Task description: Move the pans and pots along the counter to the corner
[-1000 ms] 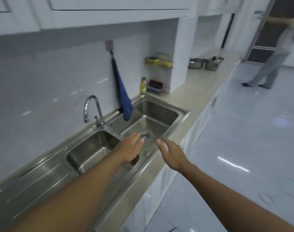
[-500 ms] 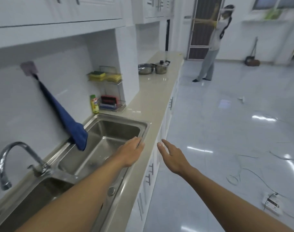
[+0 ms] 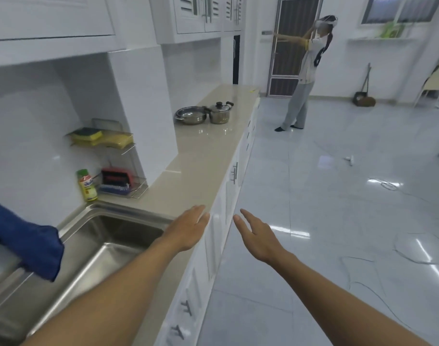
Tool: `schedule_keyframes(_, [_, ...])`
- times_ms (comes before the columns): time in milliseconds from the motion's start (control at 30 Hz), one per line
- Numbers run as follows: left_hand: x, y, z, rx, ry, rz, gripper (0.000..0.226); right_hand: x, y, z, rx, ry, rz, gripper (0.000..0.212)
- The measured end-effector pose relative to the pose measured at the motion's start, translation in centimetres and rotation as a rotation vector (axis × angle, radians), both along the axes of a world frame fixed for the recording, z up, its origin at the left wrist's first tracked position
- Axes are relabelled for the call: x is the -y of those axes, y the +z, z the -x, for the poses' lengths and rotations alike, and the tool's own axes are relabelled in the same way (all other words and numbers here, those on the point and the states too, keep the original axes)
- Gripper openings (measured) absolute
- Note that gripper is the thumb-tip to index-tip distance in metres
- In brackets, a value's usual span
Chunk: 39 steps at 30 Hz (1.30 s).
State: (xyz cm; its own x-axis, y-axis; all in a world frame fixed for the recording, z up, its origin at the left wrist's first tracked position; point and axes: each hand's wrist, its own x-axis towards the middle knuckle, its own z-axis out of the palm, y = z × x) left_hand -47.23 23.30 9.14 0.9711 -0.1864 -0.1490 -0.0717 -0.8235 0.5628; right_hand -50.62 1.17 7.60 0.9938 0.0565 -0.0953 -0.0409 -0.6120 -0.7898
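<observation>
Far along the beige counter (image 3: 206, 156) stand a wide shallow steel pan (image 3: 190, 115) and, touching it on the right, a small lidded steel pot (image 3: 220, 112) with black handles. Both are well beyond my reach. My left hand (image 3: 188, 228) is stretched flat, fingers apart, over the counter's front edge beside the sink. Level with it, my right hand (image 3: 257, 236) hangs over the floor, open and holding nothing.
A steel sink (image 3: 93, 248) lies at lower left with a blue towel (image 3: 26, 243) draped over it. A wire rack (image 3: 113, 156) holds sponges, with a soap bottle (image 3: 87, 185) beside it. A white pillar (image 3: 143, 113) juts over the counter. A person (image 3: 303, 73) stands at the door; cables lie on the floor.
My view has swung right and advanced along the counter: the tap has left the frame and the pan and pot look nearer. Both hands stay outstretched and empty.
</observation>
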Motion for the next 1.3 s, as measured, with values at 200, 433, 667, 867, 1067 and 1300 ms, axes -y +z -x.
schedule_keyframes(200, [4.8, -0.6, -7.0, -0.013, -0.033, -0.004, 0.062, 5.0, 0.0, -7.0, -0.019, -0.036, -0.027, 0.082])
schedule_keyframes(433, [9.0, -0.8, -18.3, 0.006, -0.098, -0.011, 0.062, 9.2, -0.4, -16.0, -0.018, -0.068, -0.025, 0.079])
schedule_keyframes(667, [12.9, 0.7, -30.8, 0.034, -0.174, 0.003, 0.058, 12.2, 0.8, -27.1, -0.022, -0.124, -0.012, 0.077])
schedule_keyframes(867, [15.5, 1.5, -40.0, 0.04, -0.189, 0.016, 0.06, 14.3, 1.5, -35.5, -0.021, -0.154, -0.027, 0.073])
schedule_keyframes(1067, [18.1, 0.4, -48.2, 0.019, -0.171, -0.004, 0.058, 17.2, 1.6, -44.2, -0.011, -0.128, -0.021, 0.072])
schedule_keyframes(1300, [22.7, 0.2, -59.2, 0.003, -0.103, 0.012, 0.062, 22.5, 1.7, -56.6, 0.008, -0.058, -0.029, 0.068])
